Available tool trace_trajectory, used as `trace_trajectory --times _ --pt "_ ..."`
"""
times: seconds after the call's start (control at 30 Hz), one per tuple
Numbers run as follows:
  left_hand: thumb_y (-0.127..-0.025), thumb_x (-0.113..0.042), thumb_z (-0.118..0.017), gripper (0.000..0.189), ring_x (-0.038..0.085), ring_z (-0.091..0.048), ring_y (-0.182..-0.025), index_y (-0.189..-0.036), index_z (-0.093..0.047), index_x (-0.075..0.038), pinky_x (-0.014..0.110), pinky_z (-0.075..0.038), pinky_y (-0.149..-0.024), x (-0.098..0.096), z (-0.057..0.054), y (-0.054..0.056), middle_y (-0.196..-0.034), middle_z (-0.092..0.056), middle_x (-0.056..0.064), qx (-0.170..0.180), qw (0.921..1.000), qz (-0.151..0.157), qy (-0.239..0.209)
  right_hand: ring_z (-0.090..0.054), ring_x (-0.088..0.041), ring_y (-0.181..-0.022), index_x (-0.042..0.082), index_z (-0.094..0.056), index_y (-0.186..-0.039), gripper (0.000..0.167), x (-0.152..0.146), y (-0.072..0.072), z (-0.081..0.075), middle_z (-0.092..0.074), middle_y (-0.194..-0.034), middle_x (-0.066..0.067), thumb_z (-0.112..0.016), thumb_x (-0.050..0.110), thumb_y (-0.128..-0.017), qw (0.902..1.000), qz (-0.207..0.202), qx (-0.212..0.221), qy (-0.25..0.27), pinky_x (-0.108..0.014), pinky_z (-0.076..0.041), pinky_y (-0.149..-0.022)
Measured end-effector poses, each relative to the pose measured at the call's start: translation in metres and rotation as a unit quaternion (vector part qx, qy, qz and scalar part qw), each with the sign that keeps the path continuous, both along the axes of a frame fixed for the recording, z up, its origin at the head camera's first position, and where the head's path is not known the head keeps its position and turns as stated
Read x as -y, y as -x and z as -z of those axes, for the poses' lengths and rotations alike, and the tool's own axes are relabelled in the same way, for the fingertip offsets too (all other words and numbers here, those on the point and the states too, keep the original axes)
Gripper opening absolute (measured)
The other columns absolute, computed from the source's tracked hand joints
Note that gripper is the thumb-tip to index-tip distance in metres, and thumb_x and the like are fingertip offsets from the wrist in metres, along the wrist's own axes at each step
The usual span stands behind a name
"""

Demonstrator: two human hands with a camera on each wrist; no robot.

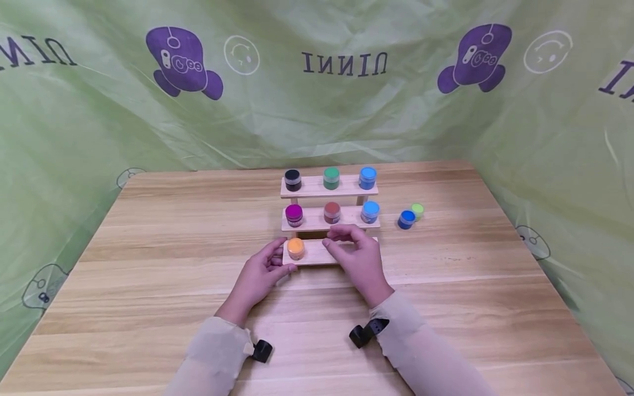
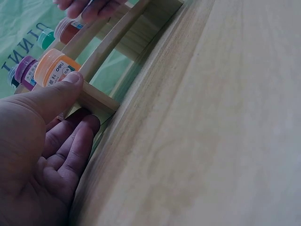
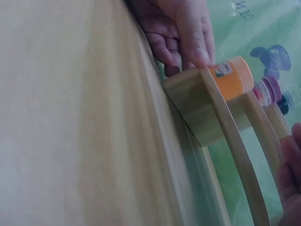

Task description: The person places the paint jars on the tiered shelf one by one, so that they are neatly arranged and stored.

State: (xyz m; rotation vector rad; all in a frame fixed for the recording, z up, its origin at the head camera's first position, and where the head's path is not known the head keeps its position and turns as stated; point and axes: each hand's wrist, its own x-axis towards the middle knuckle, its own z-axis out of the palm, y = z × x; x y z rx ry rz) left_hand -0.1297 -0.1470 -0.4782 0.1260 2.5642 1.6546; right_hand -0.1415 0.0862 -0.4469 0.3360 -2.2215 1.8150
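A three-step wooden rack (image 1: 315, 256) bears several small paint jars. At the left end of its lowest step, my left hand (image 1: 257, 278) holds the wood, thumb by the front corner and fingers round the end. Just beside that thumb stands an orange paint jar (image 2: 56, 68). Over the right part of the same step, my right hand (image 1: 359, 264) is loosely bent, with nothing visible between thumb and fingertips. Behind it, the middle step carries purple (image 1: 294, 215), red-brown (image 1: 332, 212) and light blue (image 1: 370, 212) jars. The right hand covers some of the lowest step.
Black (image 1: 293, 180), green (image 1: 331, 178) and blue (image 1: 367, 177) jars stand on the top step. Right of the rack, a dark blue jar (image 1: 406, 220) and a lime green jar (image 1: 417, 211) are on the wooden table (image 1: 148, 264). A green printed curtain (image 1: 307, 110) hangs behind.
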Motion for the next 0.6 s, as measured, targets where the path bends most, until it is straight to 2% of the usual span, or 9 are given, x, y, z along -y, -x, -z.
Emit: trace_trajectory --times 0.23,0.33,0.6 --pt "-0.087 -0.016 -0.08 0.068 0.02 -0.066 -0.097 -0.147 -0.05 -0.008 0.028 -0.056 -0.085 0.0 -0.002 0.0 -0.121 -0.067 0.012 -0.002 1.0 0.004 0.002 -0.064 -0.017 -0.093 0.0 -0.071 -0.107 0.026 -0.011 0.003 0.001 -0.072 -0.097 -0.006 -0.079 0.016 -0.088 0.9989 0.029 -0.011 0.035 -0.038 -0.055 -0.084" --pt "-0.086 -0.015 -0.081 0.068 0.021 -0.066 -0.097 -0.147 -0.05 -0.008 0.029 -0.055 -0.085 0.0 -0.002 0.0 -0.121 -0.067 0.012 -0.001 1.0 0.005 -0.002 -0.065 -0.018 -0.092 -0.001 -0.071 -0.105 0.023 -0.012 0.004 0.002 -0.072 -0.097 -0.008 -0.079 0.014 -0.089 0.9979 0.034 -0.025 0.048 -0.035 -0.054 -0.088" --pt "-0.087 -0.017 -0.08 0.067 0.02 -0.066 -0.097 -0.147 -0.05 -0.008 0.03 -0.055 -0.086 0.0 -0.002 -0.001 -0.121 -0.066 0.012 -0.002 1.0 0.008 -0.004 -0.063 -0.018 -0.095 -0.004 -0.07 -0.103 0.019 -0.019 0.004 -0.001 -0.07 -0.099 -0.013 -0.076 0.008 -0.09 0.9929 0.062 -0.064 0.079 -0.031 -0.054 -0.089"
